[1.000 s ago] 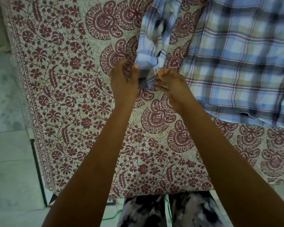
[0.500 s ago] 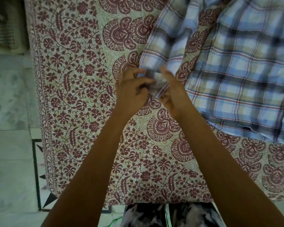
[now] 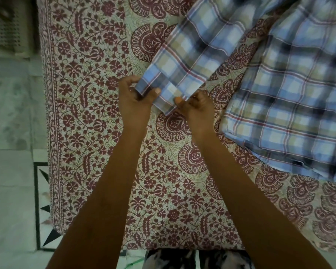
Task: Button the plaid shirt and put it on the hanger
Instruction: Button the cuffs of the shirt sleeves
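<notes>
A blue, beige and white plaid shirt [image 3: 291, 98] lies spread over the right half of a printed bedspread. One of its sleeves [image 3: 192, 55] stretches down-left toward me, laid flat. My left hand [image 3: 134, 100] pinches the left corner of the sleeve's cuff [image 3: 163, 92], thumb on top. My right hand [image 3: 198, 102] pinches the cuff's right corner. The cuff is pulled flat between both hands. No hanger is in view.
The bedspread [image 3: 105, 152] is cream with maroon flowers and paisleys; its left edge hangs at the bed's side. Pale marble floor [image 3: 10, 171] with a black inlay border lies to the left. A perforated plastic basket [image 3: 4, 33] stands at the top left.
The sleeve, bunched and twisted a second ago, now lies flat and straightened. Both hands shifted from fumbling at the cuff's middle to gripping its two corners.
</notes>
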Motion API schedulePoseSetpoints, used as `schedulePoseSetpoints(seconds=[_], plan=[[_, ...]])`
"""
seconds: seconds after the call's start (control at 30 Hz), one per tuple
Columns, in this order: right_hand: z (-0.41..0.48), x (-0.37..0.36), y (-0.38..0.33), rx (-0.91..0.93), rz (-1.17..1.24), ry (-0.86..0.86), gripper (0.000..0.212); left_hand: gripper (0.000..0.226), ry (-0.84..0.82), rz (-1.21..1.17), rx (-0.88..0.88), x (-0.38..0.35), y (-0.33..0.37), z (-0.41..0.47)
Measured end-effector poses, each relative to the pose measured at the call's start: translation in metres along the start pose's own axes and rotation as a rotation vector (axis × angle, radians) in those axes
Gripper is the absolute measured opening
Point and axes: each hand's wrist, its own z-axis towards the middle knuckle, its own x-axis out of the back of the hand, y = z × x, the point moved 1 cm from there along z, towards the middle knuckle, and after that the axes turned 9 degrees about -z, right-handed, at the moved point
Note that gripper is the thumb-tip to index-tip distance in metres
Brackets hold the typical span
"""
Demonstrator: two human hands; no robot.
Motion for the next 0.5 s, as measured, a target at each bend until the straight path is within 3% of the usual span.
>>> schedulePoseSetpoints(seconds=[0.13,0.3,0.4,0.5], plan=[[0.013,-0.022,0.012,0.068,-0.304,0.161,0.032,0.040,0.015,0.142,-0.082,0.009,-0.021,0.010],[0.018,-0.029,0.016,0.186,-0.543,0.217,0.044,0.036,-0.125,0.576,-0.294,0.016,-0.029,0.021],[0.012,-0.028,0.016,0.217,-0.611,0.225,0.047,0.040,-0.189,0.821,-0.231,0.016,-0.027,0.022],[0.004,-0.021,0.015,0.232,-0.631,0.197,0.046,0.047,-0.222,0.874,-0.188,0.018,-0.023,0.017]])
